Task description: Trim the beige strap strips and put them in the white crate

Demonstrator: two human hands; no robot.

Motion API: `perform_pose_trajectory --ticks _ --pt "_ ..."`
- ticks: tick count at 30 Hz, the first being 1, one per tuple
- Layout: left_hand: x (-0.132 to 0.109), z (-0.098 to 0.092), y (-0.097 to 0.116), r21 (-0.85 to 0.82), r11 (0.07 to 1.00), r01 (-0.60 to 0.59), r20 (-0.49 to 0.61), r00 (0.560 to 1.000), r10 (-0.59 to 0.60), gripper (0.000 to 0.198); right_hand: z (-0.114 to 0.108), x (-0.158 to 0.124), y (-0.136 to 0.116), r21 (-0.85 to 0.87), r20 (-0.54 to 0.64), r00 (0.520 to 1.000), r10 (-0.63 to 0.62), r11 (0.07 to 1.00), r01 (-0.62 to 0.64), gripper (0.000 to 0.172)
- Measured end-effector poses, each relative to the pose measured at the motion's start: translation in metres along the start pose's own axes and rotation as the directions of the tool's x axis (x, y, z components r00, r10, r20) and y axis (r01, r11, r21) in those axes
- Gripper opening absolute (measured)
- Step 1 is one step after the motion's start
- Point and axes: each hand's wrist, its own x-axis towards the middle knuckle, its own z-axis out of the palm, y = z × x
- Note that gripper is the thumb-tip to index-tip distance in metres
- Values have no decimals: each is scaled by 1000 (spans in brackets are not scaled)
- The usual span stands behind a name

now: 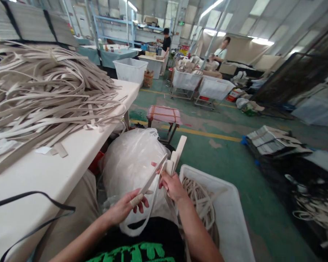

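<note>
My left hand (126, 208) is closed around the taped handle of a thin blade-like tool (149, 183) that points up and right. Its tip reaches the bundle of beige strips (176, 154) held upright in my right hand (172, 186), which is closed around them. A loop of one strip (142, 227) hangs down from the bundle toward my lap. Both hands are above my lap, in front of a large clear plastic bag (131, 160).
A white table (71, 153) on the left carries a big heap of beige strips (44, 91) and a black strap (30, 198). A white bin (232, 207) with more strips stands at my right. A pink stool (164, 114), carts and two people are farther off.
</note>
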Motion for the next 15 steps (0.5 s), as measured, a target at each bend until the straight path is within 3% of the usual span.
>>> perform_pose_trajectory --ticks 3,5,10,12,15 --pt "-2 -8 -4 130 991 20 59 998 -28 52 -1 4 -7 167 6 996 -90 982 87 49" --pt "-1 -10 -2 195 981 1 91 996 -19 49 -2 0 -9 174 -7 991 -131 976 131 43" --pt "11 6 15 296 933 -203 58 979 194 59 8 -21 -17 16 160 977 -142 990 141 33" --pt "17 18 16 436 863 -255 32 963 268 52 11 -30 -23 -99 224 955 -192 971 218 30" --pt "21 28 10 614 755 -230 27 962 271 41 3 -41 -30 -243 260 915 -307 897 370 17"
